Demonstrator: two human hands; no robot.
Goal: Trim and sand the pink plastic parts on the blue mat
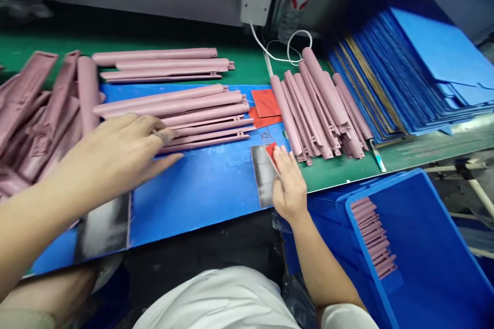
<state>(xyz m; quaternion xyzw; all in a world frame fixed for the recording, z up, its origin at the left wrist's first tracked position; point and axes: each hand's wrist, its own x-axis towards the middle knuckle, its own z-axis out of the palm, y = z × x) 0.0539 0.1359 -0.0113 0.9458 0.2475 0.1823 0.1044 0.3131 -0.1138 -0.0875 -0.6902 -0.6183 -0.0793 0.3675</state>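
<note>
My left hand [123, 146] reaches over a row of long pink plastic parts [185, 105] lying on a blue board [193, 180]. Its fingertips meet the near parts of that row, while the thumb stands apart and holds nothing visible. In my right hand [291, 182], pressed between fingers and thumb, is a small red sheet [271, 153] that looks like sandpaper. This hand is over the board's right end, beside a grey taped patch [263, 177]. Further red square sheets [267, 104] lie just behind it.
Pink parts are heaped at left [38, 108] and stacked at right [318, 108]. A knife-like tool [378, 157] lies near the table edge. Blue corrugated sheets [386, 72] stand at back right. Below, a blue bin [436, 247] holds a row of parts. A white cable [257, 36] and bottle [297, 2] are behind.
</note>
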